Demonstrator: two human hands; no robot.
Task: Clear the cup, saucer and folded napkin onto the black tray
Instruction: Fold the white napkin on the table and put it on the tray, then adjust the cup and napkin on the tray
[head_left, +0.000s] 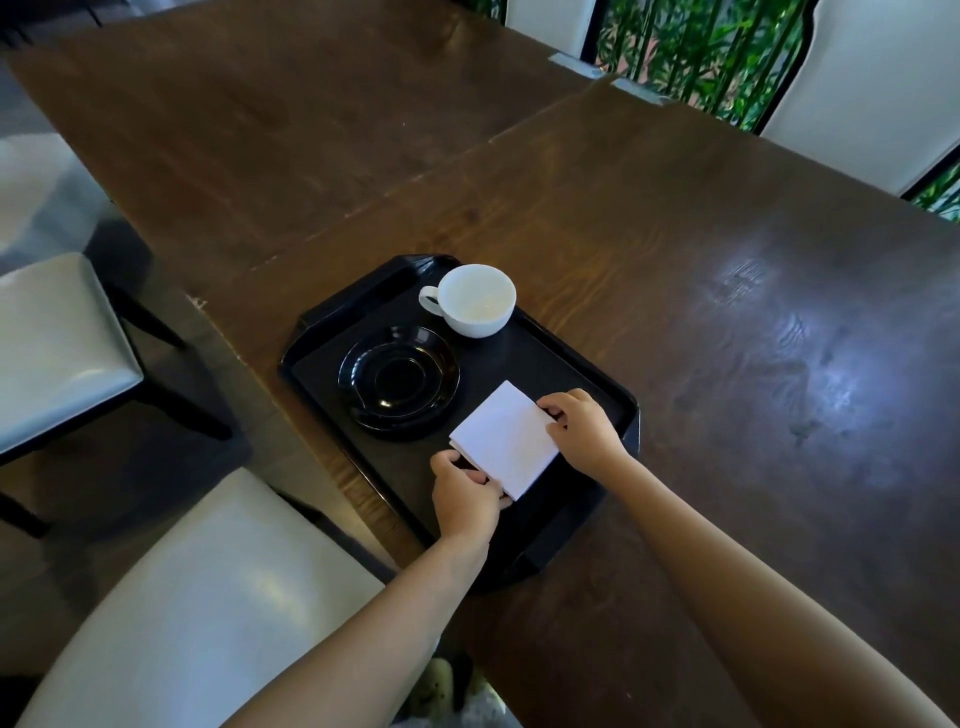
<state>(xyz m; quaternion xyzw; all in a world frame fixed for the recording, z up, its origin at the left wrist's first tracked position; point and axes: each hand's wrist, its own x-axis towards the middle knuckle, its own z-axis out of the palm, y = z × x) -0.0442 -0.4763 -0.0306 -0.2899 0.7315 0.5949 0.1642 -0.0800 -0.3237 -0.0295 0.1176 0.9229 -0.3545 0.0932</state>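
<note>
Dark, worn wood makes up the worktop (675, 260), with pale-seated chairs (57, 343) along its edge and green foliage (696, 47) behind the far panes. Both hands meet at the folded napkin (506, 439), a white rectangle lying on the near part of the black tray (621, 410). The left hand (467, 496) has its fingers curled and pinched on the napkin's near corner, thumb on top. The right hand (584, 423) is closed on the opposite edge, fingertips tucked against the fold (how far they slip under the paper cannot be told). Between the two hands the napkin looks flat against the tray floor.

Just beyond the left hand, and touching nothing else, sits the black saucer (399, 382), glossy, with ringed grooves and no cup on it. Farther out from the hands, at the tray's far corner, stands the white cup (475, 300), upright, its handle pointing left, and empty as far as can be seen. All three things lie inside the tray's raised rim.
</note>
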